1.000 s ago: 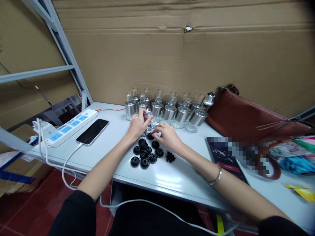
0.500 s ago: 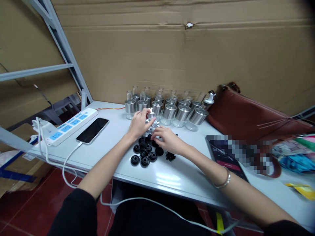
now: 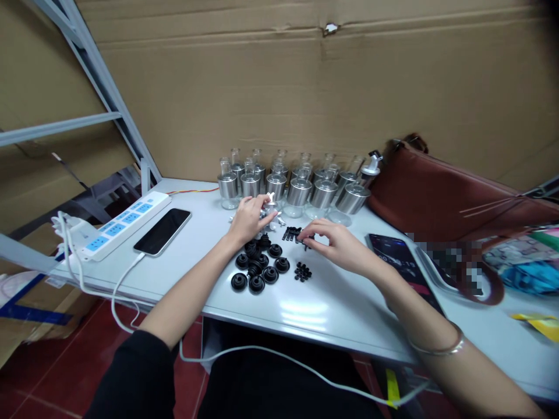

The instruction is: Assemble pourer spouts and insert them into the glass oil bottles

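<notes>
My left hand (image 3: pixel 248 220) is closed, with a silver spout piece (image 3: pixel 271 201) between thumb and fingers, above a heap of similar silver pieces (image 3: pixel 277 221). My right hand (image 3: pixel 336 243) pinches at a group of small black strip-like pieces (image 3: pixel 290 234), and a black piece shows at its fingertips. Several black ribbed stoppers (image 3: pixel 257 284) lie in front of my left hand. Small black round pieces (image 3: pixel 303 272) are bunched on the table below my right hand.
Several glass bottles with steel sleeves (image 3: pixel 299 192) stand in rows behind my hands; one at the right has a pourer top (image 3: pixel 371 169). A power strip (image 3: pixel 126 224) and phone (image 3: pixel 163 231) lie left. A dark screen device (image 3: pixel 402 262) and brown bag (image 3: pixel 441 203) are right.
My right hand has moved right, from the black stoppers to the small black strip pieces. A stopper now lies among the others. My left hand keeps the silver spout piece.
</notes>
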Available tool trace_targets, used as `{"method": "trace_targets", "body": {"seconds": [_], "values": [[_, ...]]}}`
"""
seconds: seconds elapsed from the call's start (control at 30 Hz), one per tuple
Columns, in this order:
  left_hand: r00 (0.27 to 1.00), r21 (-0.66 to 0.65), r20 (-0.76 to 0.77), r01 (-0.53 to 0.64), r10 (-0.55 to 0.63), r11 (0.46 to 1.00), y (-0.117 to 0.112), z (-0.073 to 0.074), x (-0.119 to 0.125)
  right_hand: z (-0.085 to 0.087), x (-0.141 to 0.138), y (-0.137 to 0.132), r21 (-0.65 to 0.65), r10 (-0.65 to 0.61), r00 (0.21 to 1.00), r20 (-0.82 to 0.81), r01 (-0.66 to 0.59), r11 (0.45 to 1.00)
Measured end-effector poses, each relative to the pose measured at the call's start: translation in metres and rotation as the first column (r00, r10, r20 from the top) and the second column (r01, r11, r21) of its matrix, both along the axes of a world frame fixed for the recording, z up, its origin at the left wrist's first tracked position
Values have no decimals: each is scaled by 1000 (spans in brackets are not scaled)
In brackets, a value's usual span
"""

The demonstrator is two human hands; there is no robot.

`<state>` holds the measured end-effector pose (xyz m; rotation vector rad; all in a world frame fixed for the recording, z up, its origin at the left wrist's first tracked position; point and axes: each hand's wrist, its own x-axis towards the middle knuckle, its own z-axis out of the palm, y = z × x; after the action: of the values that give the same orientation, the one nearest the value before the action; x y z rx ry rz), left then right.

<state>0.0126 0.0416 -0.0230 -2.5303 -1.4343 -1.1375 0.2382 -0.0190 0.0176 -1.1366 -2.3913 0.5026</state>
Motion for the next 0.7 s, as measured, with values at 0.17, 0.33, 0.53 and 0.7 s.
{"method": "trace_targets", "body": {"seconds": [0.17,0.33,0.53,0.7], "values": [[999,30,-12,35,-35,999,-6,5,3,-6,4,3,-171,93,994,63,-81,982],[992,28,-75,108,-106,994,-15,13,6,-8,-1,3,-293,126,992,29,-112,949],[984,31,-114,143,-139,989,-18,16,6,-12,-6,9,-353,144,987,65,-112,929],[978,43,-123,177,-170,983,-20,19,6,-15,-5,9,-269,152,987,55,-132,954]]}}
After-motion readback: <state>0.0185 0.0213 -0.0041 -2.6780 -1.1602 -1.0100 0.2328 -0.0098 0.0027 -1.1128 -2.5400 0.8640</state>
